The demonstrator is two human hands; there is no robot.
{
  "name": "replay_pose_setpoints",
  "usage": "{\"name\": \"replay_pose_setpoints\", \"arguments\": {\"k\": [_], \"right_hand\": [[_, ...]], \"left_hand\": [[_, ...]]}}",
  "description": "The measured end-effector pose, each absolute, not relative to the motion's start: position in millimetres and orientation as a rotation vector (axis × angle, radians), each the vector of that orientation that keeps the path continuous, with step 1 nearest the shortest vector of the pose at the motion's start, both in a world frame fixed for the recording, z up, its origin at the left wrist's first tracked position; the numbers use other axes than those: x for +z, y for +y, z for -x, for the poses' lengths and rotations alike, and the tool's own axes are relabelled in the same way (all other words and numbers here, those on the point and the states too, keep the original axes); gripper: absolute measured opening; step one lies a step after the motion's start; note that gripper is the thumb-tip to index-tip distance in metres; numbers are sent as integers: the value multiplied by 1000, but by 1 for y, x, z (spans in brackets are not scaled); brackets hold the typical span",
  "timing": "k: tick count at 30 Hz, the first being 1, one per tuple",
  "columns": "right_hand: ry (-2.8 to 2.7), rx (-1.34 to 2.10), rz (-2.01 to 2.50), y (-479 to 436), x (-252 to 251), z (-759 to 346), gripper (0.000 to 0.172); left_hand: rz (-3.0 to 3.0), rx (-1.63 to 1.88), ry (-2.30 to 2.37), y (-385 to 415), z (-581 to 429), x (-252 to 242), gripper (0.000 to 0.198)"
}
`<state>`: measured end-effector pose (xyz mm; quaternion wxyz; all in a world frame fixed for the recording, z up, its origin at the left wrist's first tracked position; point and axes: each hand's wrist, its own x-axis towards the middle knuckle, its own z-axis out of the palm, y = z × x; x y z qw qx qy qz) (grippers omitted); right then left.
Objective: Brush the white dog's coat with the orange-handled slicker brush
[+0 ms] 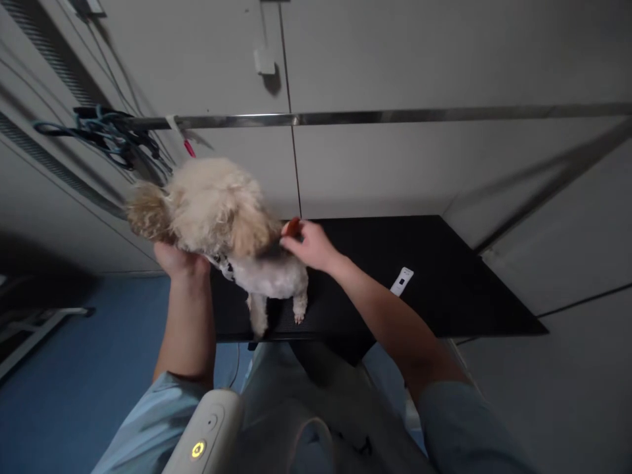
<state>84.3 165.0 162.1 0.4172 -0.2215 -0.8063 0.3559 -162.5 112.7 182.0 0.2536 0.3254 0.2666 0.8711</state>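
White device; one dog; two hands

Place: you're in a pet grooming room | signs: dog on black desk | leashes on wall rail

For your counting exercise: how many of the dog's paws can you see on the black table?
2. Both front paws stand near the table's front edge: one nearer the left hand, one below the right hand. The hind paws are hidden behind the dog.
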Motion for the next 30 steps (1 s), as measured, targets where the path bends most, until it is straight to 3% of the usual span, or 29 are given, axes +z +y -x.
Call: {"name": "replay_pose_setpoints", "arguments": {"k": [2,6,11,13,16,20,25,30], "right_hand": [[-1896,833,507,171,163,-81,5],[-2268,1032,298,176,160,-65,10],[-1898,907,433,186,168,-39,7],[-2126,968,294,186,171,-29,8],[-2350,1006,221,183,176,-10,11],[-1980,800,292,180,191,12,4],[-2525,660,120,169,202,32,11],[-2082,703,311,170,174,39,10]], "left_hand": [[-858,2378,663,114,166,183,62],[-721,2433,619,115,180,182,66],[-662,2436,702,108,197,177,65],[-581,2461,751,106,204,174,62],[-481,2503,818,105,215,168,57],[-485,2437,899,102,232,160,43],[-408,2478,1020,96,247,148,24],[-509,2481,1131,97,267,129,34]]}}
